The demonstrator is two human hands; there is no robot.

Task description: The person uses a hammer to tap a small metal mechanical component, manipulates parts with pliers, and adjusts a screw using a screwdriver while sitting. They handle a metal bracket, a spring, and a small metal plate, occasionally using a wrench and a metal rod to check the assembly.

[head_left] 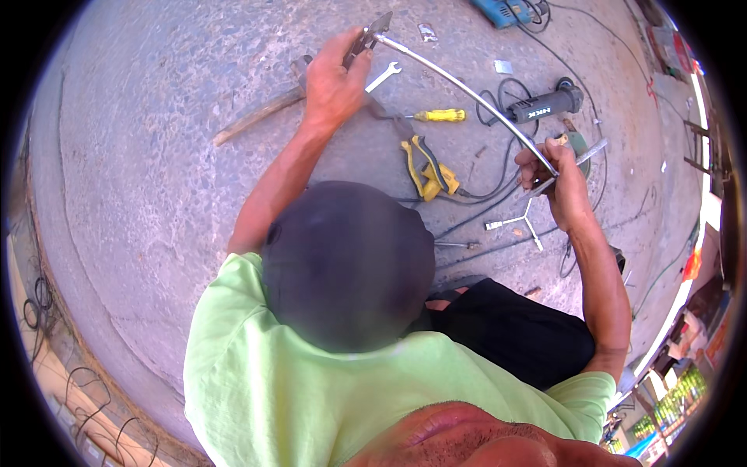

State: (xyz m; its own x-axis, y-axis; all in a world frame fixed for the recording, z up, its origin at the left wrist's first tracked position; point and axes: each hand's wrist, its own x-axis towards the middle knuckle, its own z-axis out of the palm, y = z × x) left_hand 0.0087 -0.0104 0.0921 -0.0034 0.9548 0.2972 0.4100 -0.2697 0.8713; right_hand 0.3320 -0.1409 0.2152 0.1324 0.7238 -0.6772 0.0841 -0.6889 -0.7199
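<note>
A long silver T-handle wrench (pixel 467 92) spans the space between my two hands. My right hand (pixel 566 191) is closed around its crossbar end, at the right. At the upper left, my left hand (pixel 334 82) grips a dark flat metal piece (pixel 379 25), its fingers partly hiding it. The wrench's far end meets this piece; exactly how they join is too small to tell. Beneath my left hand lies a hammer with a wooden handle (pixel 261 117), its head partly covered. A silver open-end wrench (pixel 384 78) lies just beside that hand.
On the concrete floor are a yellow screwdriver (pixel 442 115), a yellow-handled clamp (pixel 430 171), a dark angle grinder (pixel 545 105) and a Y-shaped socket wrench (pixel 523 221). Black cables wind among them. A blue power tool (pixel 502 11) lies farther off. A dark dome (pixel 350 265) blocks the middle.
</note>
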